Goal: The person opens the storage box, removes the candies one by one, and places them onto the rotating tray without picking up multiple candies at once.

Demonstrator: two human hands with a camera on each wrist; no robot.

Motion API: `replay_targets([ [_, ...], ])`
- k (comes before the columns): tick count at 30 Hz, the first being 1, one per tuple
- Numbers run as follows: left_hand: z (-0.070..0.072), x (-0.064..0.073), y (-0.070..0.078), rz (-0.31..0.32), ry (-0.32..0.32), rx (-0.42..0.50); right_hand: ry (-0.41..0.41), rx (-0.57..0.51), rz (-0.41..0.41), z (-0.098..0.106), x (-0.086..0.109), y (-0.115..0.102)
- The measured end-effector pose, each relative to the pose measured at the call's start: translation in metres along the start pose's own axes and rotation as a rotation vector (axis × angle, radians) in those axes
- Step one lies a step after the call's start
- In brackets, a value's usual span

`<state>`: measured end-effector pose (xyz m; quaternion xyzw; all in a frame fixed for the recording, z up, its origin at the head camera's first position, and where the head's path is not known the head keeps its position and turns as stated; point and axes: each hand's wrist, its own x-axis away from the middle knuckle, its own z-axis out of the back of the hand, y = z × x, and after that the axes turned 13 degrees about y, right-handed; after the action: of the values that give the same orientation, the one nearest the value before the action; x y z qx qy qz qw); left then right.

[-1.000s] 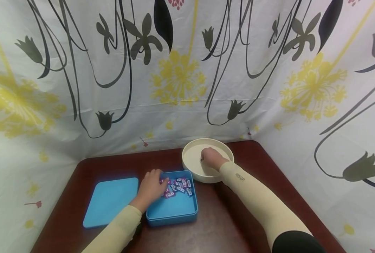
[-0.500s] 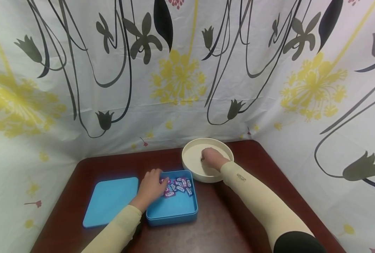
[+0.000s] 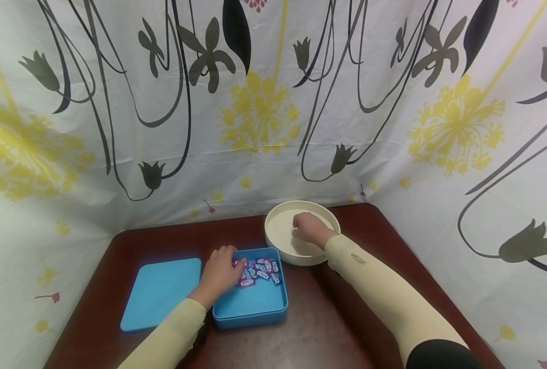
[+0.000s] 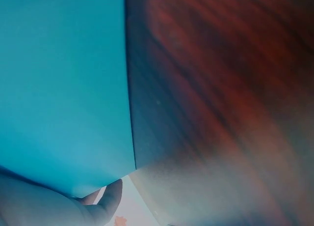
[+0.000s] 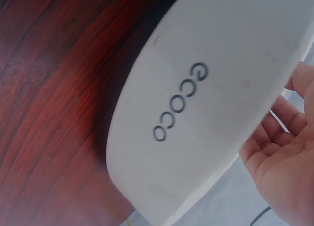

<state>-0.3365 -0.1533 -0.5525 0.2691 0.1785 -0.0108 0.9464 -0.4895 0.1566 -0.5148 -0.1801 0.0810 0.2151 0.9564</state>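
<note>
Over box edge (image 3: 250, 314), left hand (image 3: 220, 269)

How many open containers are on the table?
2: the blue box, holding small packets, at the left hand; and the cream bowl, beyond it to the right, below the right hand. The arms hide parts of the table.

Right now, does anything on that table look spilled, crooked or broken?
Nothing stands out. The visible sweets lie inside the upright blue box, with what looks like its lid flat on the table beside it. The pale bowl stands upright too; only a few faint marks show on its side.
</note>
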Motion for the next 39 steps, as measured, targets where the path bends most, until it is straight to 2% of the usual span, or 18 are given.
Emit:
replay_targets([
  [3,0.001,0.001,0.001,-0.002,-0.002,-0.001,0.012,-0.016,0.017,0.001,0.002,-0.003],
  [4,0.001,0.001,0.001,-0.001,-0.002,0.0,-0.003,-0.004,-0.006,0.009,0.006,-0.014],
  [5,0.002,0.001,0.001,-0.001,-0.002,0.0,0.013,-0.01,0.012,0.005,0.005,-0.009],
  [11,0.003,0.002,0.002,-0.002,0.004,0.004,0.033,0.013,0.006,0.004,0.007,-0.016],
  [12,0.003,0.002,0.002,-0.002,0.006,0.006,0.023,0.014,-0.013,0.009,0.009,-0.024],
  [17,0.004,0.002,0.002,0.003,0.002,0.007,0.058,0.002,0.056,0.019,0.018,-0.048],
  [22,0.003,0.002,0.002,-0.008,0.004,0.007,0.053,-0.013,0.107,0.028,0.029,-0.082],
  [32,0.003,-0.001,0.0,-0.031,0.003,-0.006,-0.04,-0.069,0.096,0.022,0.047,-0.133],
  [39,0.002,-0.001,-0.002,-0.035,0.008,-0.009,-0.071,-0.027,0.151,0.017,0.052,-0.149],
])
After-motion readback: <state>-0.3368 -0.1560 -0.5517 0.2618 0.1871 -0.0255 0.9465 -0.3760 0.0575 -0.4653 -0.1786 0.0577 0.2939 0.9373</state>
